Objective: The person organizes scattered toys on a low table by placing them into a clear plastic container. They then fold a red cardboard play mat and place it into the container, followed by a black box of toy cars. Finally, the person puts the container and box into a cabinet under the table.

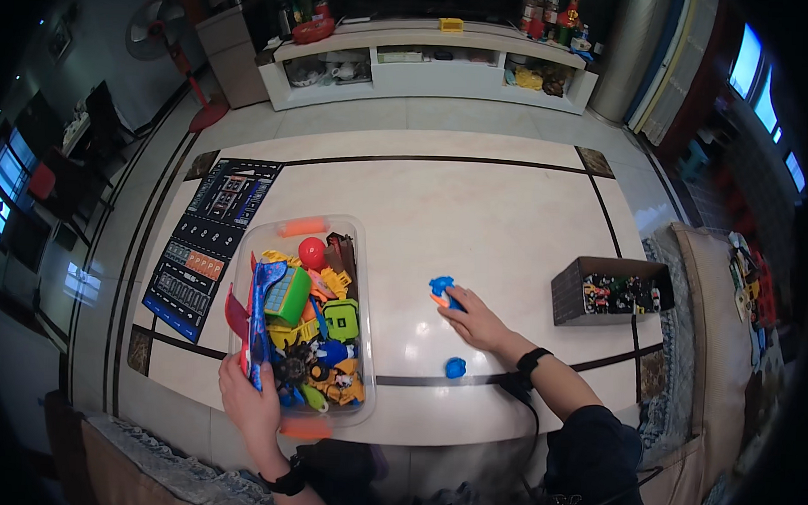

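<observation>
My left hand (251, 397) grips the lower end of a long blue and red plastic toy (263, 314), which stands along the left side of a clear plastic bin (370, 358) with orange handles. Inside the bin lie a green toy box with a blue grid (289, 296), a red ball (312, 252), a lime-green square toy (341, 319) and a black spider-like toy (293, 365). On the tabletop, my right hand (479, 322) has its fingers on a small blue toy with an orange part (443, 287); the fingers partly hide it. Nearer me sits another small blue toy (455, 368).
A printed road-and-parking play mat (207, 245) lies left of the bin. At the table's right stands a dark open box (569, 292) holding small toy vehicles. A black cable (535, 417) hangs by my right arm. Beyond are a white TV cabinet (436, 83) and a standing fan (199, 85).
</observation>
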The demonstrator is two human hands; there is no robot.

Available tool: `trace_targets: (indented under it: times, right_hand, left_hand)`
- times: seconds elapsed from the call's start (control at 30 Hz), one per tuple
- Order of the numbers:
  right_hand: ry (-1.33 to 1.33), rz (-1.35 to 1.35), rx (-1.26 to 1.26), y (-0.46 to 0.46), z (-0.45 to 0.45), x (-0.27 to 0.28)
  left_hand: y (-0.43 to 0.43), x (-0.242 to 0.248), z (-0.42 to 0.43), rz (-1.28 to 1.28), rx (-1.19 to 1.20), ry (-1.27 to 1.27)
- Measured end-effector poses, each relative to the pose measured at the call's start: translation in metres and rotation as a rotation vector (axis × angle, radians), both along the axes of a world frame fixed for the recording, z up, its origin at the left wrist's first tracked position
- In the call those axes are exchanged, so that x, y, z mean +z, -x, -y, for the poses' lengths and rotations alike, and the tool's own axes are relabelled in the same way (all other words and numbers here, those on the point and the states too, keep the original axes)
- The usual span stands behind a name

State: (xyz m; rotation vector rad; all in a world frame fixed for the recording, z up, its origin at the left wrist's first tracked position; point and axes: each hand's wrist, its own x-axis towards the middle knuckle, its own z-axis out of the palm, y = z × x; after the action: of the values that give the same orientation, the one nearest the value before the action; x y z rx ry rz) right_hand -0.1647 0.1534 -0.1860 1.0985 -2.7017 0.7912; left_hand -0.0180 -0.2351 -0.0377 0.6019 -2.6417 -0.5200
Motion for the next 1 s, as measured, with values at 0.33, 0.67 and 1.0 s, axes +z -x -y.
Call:
trace_targets:
  times: [0.33,0.67,1.0]
  right_hand:
    - [0.183,0.001,-0.22,-0.119,-0.003,-0.001]
    - [0.097,0.07,-0.346,-0.166,0.015,-0.016]
    - [0.137,0.322,-0.238,-0.168,-0.003,0.007]
  left_hand:
    - [-0.001,-0.014,0.008,0.004,0.001,0.019]
    - [-0.018,-0.017,0.0,-0.099,-0.111,0.145]
    - [-0.058,-0.011,-0.066,-0.014,-0.172,0.134]
